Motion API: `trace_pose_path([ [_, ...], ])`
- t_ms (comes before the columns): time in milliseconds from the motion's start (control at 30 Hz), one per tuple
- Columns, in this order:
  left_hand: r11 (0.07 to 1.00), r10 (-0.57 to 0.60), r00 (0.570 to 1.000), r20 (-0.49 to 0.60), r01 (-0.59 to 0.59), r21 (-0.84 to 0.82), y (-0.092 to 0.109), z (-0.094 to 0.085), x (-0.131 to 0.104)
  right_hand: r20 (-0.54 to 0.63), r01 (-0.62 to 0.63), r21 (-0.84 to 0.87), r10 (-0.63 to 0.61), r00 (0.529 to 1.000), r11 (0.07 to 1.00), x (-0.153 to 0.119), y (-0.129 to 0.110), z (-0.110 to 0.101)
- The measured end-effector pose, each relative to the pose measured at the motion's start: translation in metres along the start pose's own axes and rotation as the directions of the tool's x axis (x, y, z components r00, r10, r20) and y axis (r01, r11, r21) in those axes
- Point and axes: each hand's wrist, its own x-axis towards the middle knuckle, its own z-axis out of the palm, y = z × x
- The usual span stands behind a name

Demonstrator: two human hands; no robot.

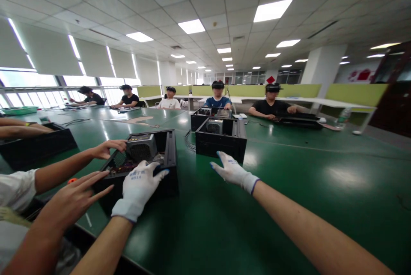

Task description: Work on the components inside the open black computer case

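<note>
A black computer case [173, 155] lies open on the green table, with a grey power supply [141, 147] and circuit parts inside. My left hand [139, 187], in a white glove with blue fingertips, rests at the near side of this case, fingers spread; it grips nothing that I can see. My right hand [233, 170], gloved the same way, is over the table with thumb and fingers apart and nothing in it. Just beyond it stands a second black case [221, 144], also holding a power supply. A co-worker's bare hands [111, 148] are at the first case's left side.
Another black case [38, 146] stands at the left, with a person's arms over it. Behind the second case is a third [199, 121]. Cables [190, 141] lie between the cases on the green table [289, 180]. Several people sit across it. A bottle [343, 117] stands far right.
</note>
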Motion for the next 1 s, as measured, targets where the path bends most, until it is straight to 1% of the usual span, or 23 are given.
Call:
trace_pose_path([
  [67,0.997,-0.076,0.997,-0.013,0.076,-0.014,0.008,0.009,0.007,-0.026,-0.046,-0.046,0.045,0.999,0.998,0.003,0.019,-0.010],
  [133,0.993,-0.093,0.995,-0.020,0.091,-0.071,0.024,0.021,0.001,-0.051,-0.078,-0.097,0.073,0.996,0.992,0.007,0.035,-0.018],
  [200,0.987,-0.023,1.000,-0.012,0.021,-0.160,0.045,0.039,-0.017,-0.071,-0.091,-0.150,0.081,0.994,0.985,0.015,0.048,-0.024],
  [233,0.977,0.026,0.999,0.021,-0.021,-0.214,0.057,0.050,-0.030,-0.079,-0.092,-0.177,0.079,0.994,0.980,0.020,0.053,-0.026],
  [267,0.963,0.057,0.996,0.061,-0.039,-0.266,0.069,0.062,-0.043,-0.087,-0.093,-0.204,0.077,0.993,0.974,0.026,0.058,-0.028],
  [333,0.941,0.098,0.986,0.138,-0.047,-0.334,0.091,0.087,-0.068,-0.106,-0.097,-0.259,0.072,0.992,0.961,0.041,0.065,-0.031],
  [400,0.929,0.141,0.973,0.183,-0.066,-0.364,0.106,0.109,-0.086,-0.126,-0.101,-0.314,0.064,0.990,0.944,0.058,0.070,-0.033],
  [467,0.914,0.177,0.960,0.216,-0.079,-0.397,0.113,0.122,-0.095,-0.142,-0.098,-0.364,0.049,0.989,0.926,0.075,0.072,-0.035],
  [533,0.905,0.182,0.954,0.237,-0.069,-0.420,0.115,0.126,-0.096,-0.148,-0.088,-0.406,0.030,0.989,0.910,0.092,0.074,-0.035],
  [667,0.907,0.179,0.953,0.244,-0.064,-0.417,0.114,0.124,-0.090,-0.135,-0.068,-0.459,0.007,0.991,0.886,0.126,0.076,-0.034],
  [767,0.905,0.194,0.950,0.244,-0.077,-0.418,0.115,0.123,-0.089,-0.125,-0.078,-0.478,0.020,0.992,0.875,0.147,0.078,-0.031],
  [867,0.906,0.198,0.949,0.246,-0.081,-0.415,0.116,0.124,-0.088,-0.120,-0.106,-0.489,0.053,0.991,0.866,0.158,0.079,-0.028],
  [1000,0.914,0.199,0.947,0.253,-0.086,-0.396,0.115,0.126,-0.087,-0.133,-0.124,-0.512,0.064,0.989,0.850,0.157,0.079,-0.028],
])
